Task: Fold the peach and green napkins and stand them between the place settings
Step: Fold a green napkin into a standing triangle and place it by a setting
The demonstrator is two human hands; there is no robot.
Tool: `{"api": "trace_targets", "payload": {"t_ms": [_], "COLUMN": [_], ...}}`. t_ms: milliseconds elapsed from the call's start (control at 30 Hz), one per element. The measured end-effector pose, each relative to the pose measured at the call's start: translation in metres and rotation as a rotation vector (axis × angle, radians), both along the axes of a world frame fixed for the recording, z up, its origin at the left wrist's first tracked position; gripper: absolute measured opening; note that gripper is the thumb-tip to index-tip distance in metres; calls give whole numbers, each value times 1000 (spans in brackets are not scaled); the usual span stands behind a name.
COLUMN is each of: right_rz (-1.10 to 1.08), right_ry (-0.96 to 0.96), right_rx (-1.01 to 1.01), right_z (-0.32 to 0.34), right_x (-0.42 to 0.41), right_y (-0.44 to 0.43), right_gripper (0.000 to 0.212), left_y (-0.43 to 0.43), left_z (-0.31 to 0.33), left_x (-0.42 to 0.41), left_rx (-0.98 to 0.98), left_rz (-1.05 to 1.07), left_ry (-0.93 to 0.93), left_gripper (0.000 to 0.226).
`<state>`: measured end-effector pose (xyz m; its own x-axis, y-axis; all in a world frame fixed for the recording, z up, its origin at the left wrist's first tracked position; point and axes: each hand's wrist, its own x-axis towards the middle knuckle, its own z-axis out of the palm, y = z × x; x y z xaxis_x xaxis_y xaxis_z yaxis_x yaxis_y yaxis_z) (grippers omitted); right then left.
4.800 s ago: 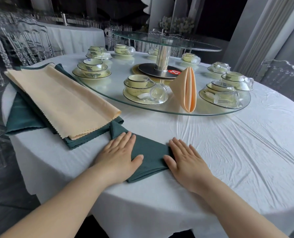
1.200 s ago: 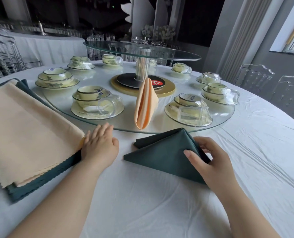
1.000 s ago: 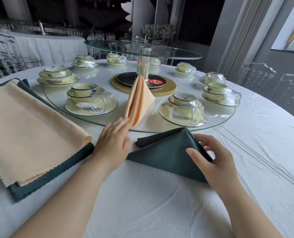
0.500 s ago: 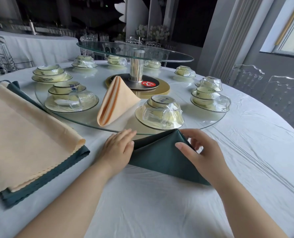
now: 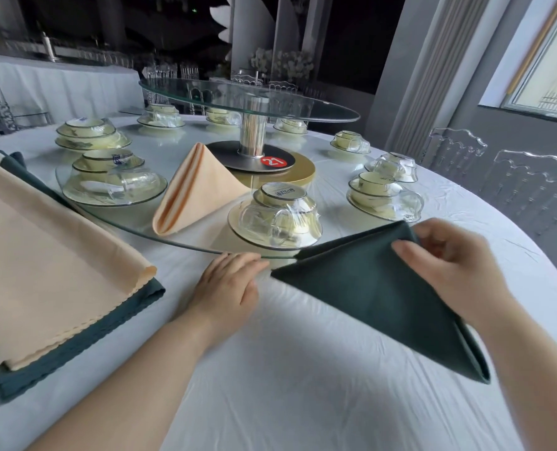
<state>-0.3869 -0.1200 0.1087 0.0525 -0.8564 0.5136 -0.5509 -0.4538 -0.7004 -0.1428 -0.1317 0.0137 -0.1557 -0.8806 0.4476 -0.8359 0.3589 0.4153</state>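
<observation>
Napkin of dark green cloth [image 5: 368,297], folded triangular, peak raised over white-clothed worktop [image 5: 303,385].
Pinches peak with right grip [image 5: 446,271], thumb in front; rests left grip [image 5: 228,288] flat, empty, just beside left tip. Likely light, soft, floppy: take by folded peak, steady base.

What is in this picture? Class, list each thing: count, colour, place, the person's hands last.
place settings: about nine, pale yellow, round the turntable
standing peach napkin: one, peach, on the turntable between two place settings
folded green napkin: one, dark green, right, over the tablecloth
flat napkin stack: one, peach over green, left
number disc: one, red, at the centre
clear chairs: two, transparent, far right
left hand: one, fingers straight, at the turntable's near rim
right hand: one, pinching the folded green napkin's top corner
</observation>
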Motion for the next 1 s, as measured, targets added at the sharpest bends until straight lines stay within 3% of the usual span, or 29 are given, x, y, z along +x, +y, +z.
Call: {"api": "trace_targets", "payload": {"t_ms": [167, 300, 467, 533, 633, 867, 1000], "right_rz": [-226, -331, -391, -420, -451, -449, -430], "right_ry": [-56, -44, -41, -30, -20, -41, 50], "right_rx": [-118, -108, -112, -81, 11, 122, 153], "right_z": [17, 15, 13, 12, 7, -14, -26], "right_x": [-23, -14, 14, 25, 42, 69, 66], "right_y": [-16, -49, -100, -118, -143, -175, -169], "right_gripper": [30, 16, 15, 13, 17, 17, 42], "left_y": [1, 1, -1, -5, -12, -20, -18], "left_z": [-2, -5, -6, -7, -12, -24, -24], "left_x": [-8, -10, -8, -5, 2, 8, 8], "left_rx": [163, 188, 174, 74, 23, -128, -161], "left_rz": [52, 117, 190, 199, 177, 196, 213], "left_ry": [-244, -330, -383, -380, -324, -321, -311], "left_gripper": [100, 78, 103, 91, 52, 50, 49]}}
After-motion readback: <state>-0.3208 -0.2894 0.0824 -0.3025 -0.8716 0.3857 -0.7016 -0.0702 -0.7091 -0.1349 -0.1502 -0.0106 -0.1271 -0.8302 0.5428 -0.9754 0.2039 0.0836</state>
